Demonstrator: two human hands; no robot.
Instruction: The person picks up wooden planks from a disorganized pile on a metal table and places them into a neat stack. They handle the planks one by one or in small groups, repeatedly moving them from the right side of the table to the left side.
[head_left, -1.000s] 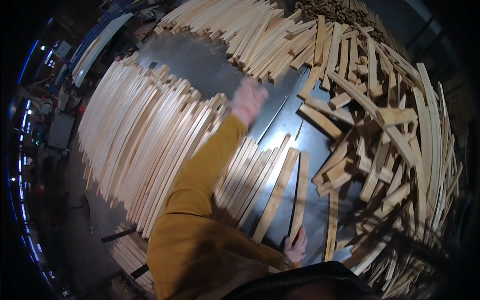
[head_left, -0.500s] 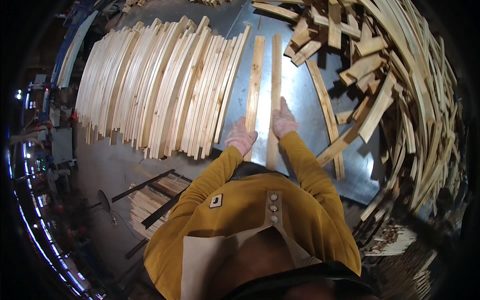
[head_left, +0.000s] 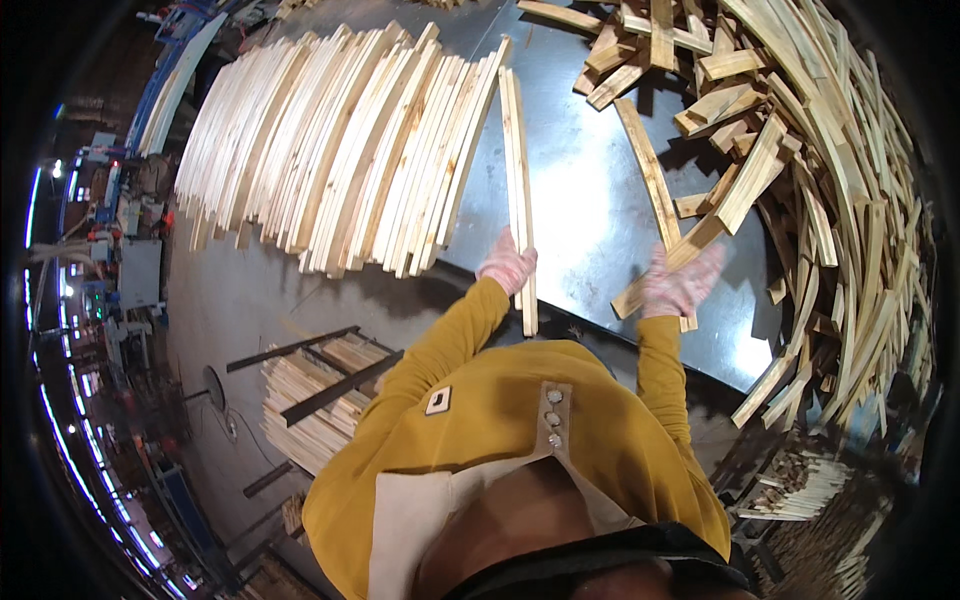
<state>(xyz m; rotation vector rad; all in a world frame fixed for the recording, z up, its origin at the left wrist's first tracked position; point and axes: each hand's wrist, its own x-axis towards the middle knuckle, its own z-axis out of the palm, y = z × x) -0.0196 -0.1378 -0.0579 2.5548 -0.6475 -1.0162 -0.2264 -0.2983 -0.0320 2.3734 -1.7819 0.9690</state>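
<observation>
Two long, narrow wooden strips (head_left: 518,190) lie together, side by side, on the metal table, just right of a broad row of strips (head_left: 330,150). My left hand (head_left: 508,264), in a pale pinkish glove, is closed around their near end. Farther right, my gloved right hand (head_left: 684,284) is at the near end of another long strip (head_left: 648,170), where a shorter wooden piece (head_left: 694,240) crosses it. Its thumb and fingers are spread apart over the crossing pieces, slightly blurred.
A tangled heap of wooden pieces (head_left: 745,100) covers the table's right side, with long strips (head_left: 870,250) curving along the rim. The metal tabletop (head_left: 580,200) ends just before my body. Below left, more strips (head_left: 310,395) rest by a dark metal frame (head_left: 340,388).
My left hand has brought the two separate strips together. My right hand has let go of its strip and moved right, to the strip beside the heap.
</observation>
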